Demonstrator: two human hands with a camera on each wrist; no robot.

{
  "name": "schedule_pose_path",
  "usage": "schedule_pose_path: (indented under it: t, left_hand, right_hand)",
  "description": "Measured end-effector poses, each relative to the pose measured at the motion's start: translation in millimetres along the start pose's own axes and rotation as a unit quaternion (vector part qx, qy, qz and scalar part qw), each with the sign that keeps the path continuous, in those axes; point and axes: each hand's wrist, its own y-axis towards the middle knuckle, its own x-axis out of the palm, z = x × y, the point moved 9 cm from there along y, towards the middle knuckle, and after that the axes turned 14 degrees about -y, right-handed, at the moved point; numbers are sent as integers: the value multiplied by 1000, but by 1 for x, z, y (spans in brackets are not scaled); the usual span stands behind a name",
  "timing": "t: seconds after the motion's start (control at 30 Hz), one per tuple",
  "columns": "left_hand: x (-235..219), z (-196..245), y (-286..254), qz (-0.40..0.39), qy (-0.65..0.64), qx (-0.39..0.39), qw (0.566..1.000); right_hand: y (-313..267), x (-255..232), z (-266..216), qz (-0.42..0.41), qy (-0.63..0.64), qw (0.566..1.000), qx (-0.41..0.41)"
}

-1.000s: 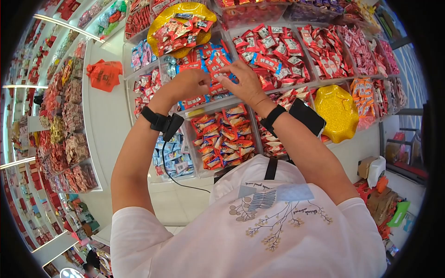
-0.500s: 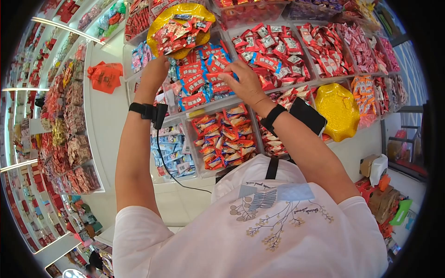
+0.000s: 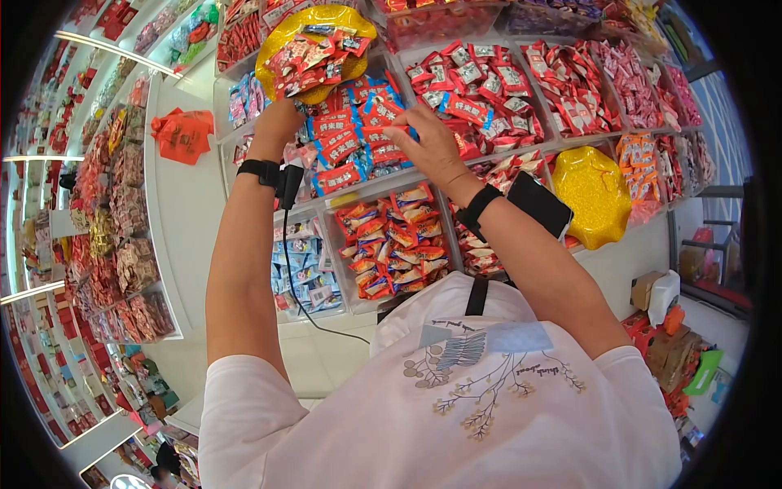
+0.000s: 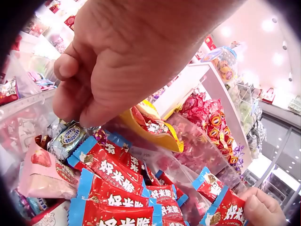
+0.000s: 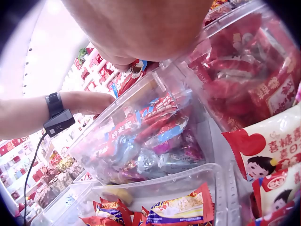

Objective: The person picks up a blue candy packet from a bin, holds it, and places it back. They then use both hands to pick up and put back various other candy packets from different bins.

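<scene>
My left hand (image 3: pixel 278 129) reaches down at the left side of a clear bin, just below the rim of a golden scalloped plate (image 3: pixel 273 37) heaped with red packets. In the left wrist view its bunched fingertips are right at a silver-wrapped candy (image 4: pixel 68 141); I cannot tell if they pinch it. Beside that lie a pink candy packet (image 4: pixel 47 167) and several red-and-blue rice crisp packets (image 4: pixel 117 176). My right hand (image 3: pixel 436 147) pinches a red-and-blue rice crisp packet (image 4: pixel 230 209) between thumb and fingers, over the right side of the same bin.
Clear bins of wrapped sweets surround the hands, including orange-red packets (image 3: pixel 395 240) in front and red packets (image 3: pixel 481 81) to the right. A second golden plate (image 3: pixel 590 200) and a black phone-like slab (image 3: pixel 540 205) lie right. A red bag (image 3: pixel 183 134) lies on the left counter.
My left hand has moved from beside the right hand leftward to the bin's left side by the plate, then shifted slightly right. The right hand has stayed in place with its packet.
</scene>
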Motion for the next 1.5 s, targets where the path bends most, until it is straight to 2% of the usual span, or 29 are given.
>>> schedule_pose_path:
  t: [0.07,0.17,0.27,0.37,0.47,0.57,0.67,0.8,0.97,1.07,1.17,1.27,1.37,1.47,1.5]
  left_hand:
    - [0,2,-4,-30,-25,-36,999]
    - [-2,4,-5,-26,-22,-33,999]
    - [0,-4,4,35,15,14,999]
    - [6,-14,13,30,10,6,999]
    - [0,0,-4,-46,-46,-64,996]
    - [4,-3,0,-57,-38,-65,996]
    - [6,-5,11,26,-25,29,999]
    - [10,-3,11,25,-49,66,996]
    - [7,-2,9,21,-49,62,997]
    - [-3,1,-5,47,-65,39,996]
    - [-14,3,-25,107,-127,80,983]
    - [-15,-23,-31,138,-125,15,982]
    - [-29,-26,-56,192,-218,26,957]
    - [-54,-10,-83,226,-229,32,946]
    - [-53,0,-84,186,-261,53,946]
  right_hand:
    - [0,-1,0,-1,0,1000,2]
    - [0,0,-1,1,1,1000,0]
    - [0,0,0,4,-1,1000,-1]
    - [0,0,-1,4,0,1000,-1]
    - [0,0,1,3,6,1000,2]
    - [0,0,0,5,6,1000,0]
    - [0,0,0,8,1,1000,-5]
    - [0,1,1,7,-2,1000,-6]
    - [0,0,0,5,1,1000,-2]
    - [-1,-1,-1,8,0,1000,-4]
    - [0,0,0,14,4,1000,-9]
    - [0,-1,0,15,6,1000,-9]
    - [0,-2,-1,18,6,1000,-14]
    - [0,-3,-1,20,9,1000,-11]
    - [0,-3,0,22,10,1000,-8]
